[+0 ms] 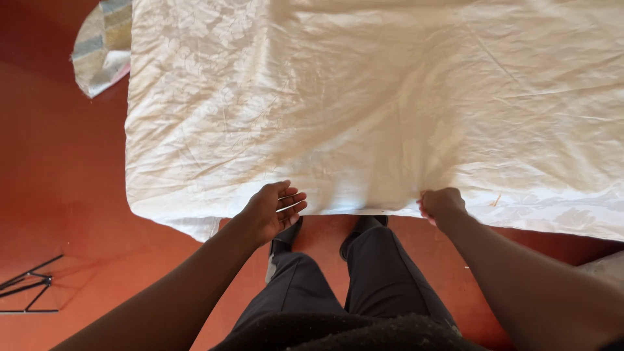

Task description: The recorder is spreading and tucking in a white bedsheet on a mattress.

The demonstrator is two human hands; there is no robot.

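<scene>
White sheet (364,104) lies spread flat over a red floor (58,182), near edge at the person's feet. Right hand (442,205) grips that edge, fingers clamped on bunched cloth. Left hand (272,211) hovers at the edge, fingers apart and curled, holding nothing. A striped cloth (101,45) lies beyond the sheet's far left corner.

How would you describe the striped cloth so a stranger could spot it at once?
Start at the big white sheet spread over the red floor. Follow its far left corner: the striped cloth pokes out there. It alone has pale coloured bands; the sheet is plain white.
</scene>
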